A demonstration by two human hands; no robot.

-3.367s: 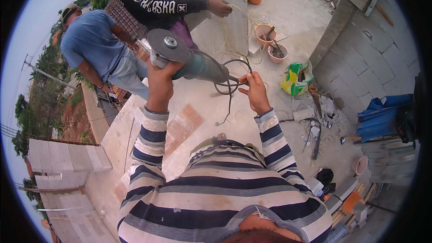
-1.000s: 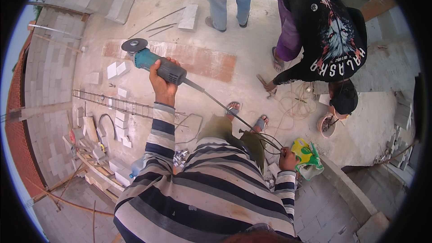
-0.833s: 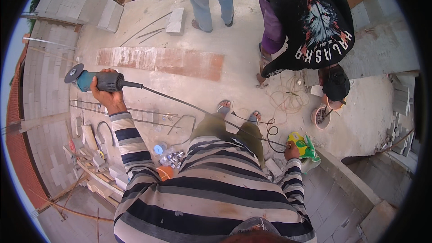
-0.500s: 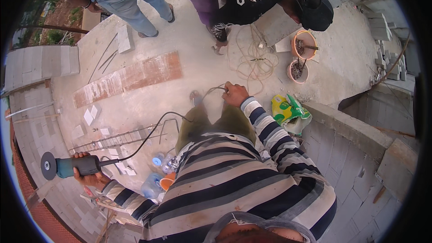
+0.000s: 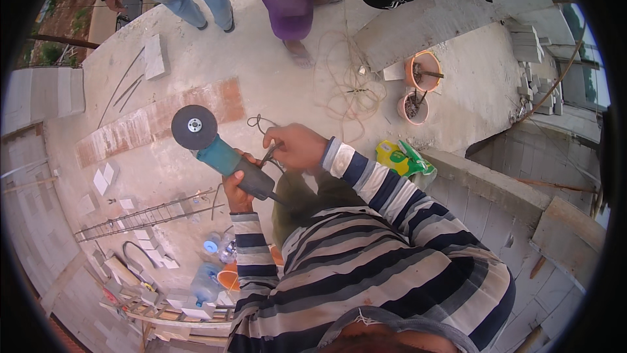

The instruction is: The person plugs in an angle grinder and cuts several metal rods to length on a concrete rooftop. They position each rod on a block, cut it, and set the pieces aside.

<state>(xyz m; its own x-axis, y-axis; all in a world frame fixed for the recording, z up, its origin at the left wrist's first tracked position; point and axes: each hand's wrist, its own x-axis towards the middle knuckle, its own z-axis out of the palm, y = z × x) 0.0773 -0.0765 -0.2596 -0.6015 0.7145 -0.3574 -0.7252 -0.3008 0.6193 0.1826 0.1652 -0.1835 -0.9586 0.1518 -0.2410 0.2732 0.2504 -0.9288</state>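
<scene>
My left hand (image 5: 239, 186) grips the dark rear body of an angle grinder (image 5: 221, 157) with a teal housing. Its round dark disc (image 5: 194, 127) points away to the far left, above the floor. Close to the grinder's right side, my right hand (image 5: 295, 146) is closed on the grinder's black cord (image 5: 271, 154). A thin loop of that cord (image 5: 258, 120) sticks out beyond my right fingers. Where the cord runs below the grinder, it is hard to follow against my trousers.
Ahead lies a reddish board (image 5: 163, 121); tangled hose (image 5: 349, 95) is on the concrete floor. Two orange buckets (image 5: 423, 69) stand at right, near a yellow-green bag (image 5: 406, 158) and a block wall (image 5: 490, 180). Water bottles (image 5: 208, 281) and a rebar frame (image 5: 130, 221) are left. Co-workers stand ahead.
The grinder in my left hand has swung from the far left to in front of me. My right hand has come left beside it with the cord. A co-worker in black has moved right.
</scene>
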